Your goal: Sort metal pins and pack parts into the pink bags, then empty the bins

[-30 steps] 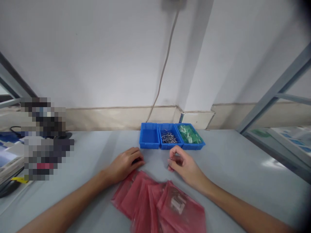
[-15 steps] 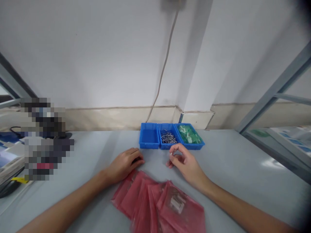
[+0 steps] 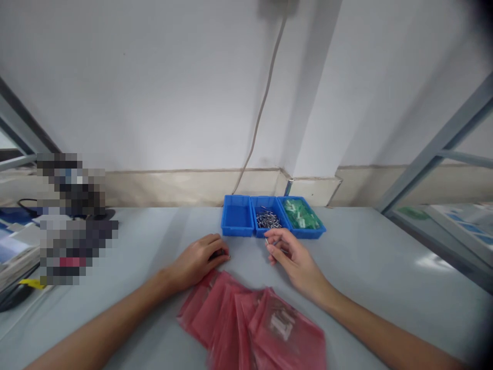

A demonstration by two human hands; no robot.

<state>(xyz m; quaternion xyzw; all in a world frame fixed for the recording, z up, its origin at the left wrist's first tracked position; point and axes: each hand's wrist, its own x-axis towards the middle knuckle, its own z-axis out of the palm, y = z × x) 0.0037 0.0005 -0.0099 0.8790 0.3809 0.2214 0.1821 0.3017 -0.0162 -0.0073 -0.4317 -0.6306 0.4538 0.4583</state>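
My left hand [image 3: 198,259] rests on the grey table [image 3: 377,257] with its fingers curled over a small dark object I cannot make out. My right hand [image 3: 290,254] hovers just in front of the blue bins, thumb and fingers pinched on a small metal pin [image 3: 266,241]. Three blue bins stand in a row at the back: the left bin [image 3: 235,217] looks empty, the middle bin [image 3: 268,219] holds several metal pins, the right bin [image 3: 302,215] holds green parts. Several pink plastic bags [image 3: 252,321] lie overlapped in front of both hands.
A grey cable [image 3: 262,108] hangs down the white wall behind the bins. A blurred-out dark object [image 3: 71,221] and stacked papers [image 3: 15,257] sit at the left. A metal frame [image 3: 435,149] rises at the right above a lower shelf.
My right hand has moved forward toward the middle bin and turned, its pinched fingers now near the bin's front edge. The left hand has stayed in place.
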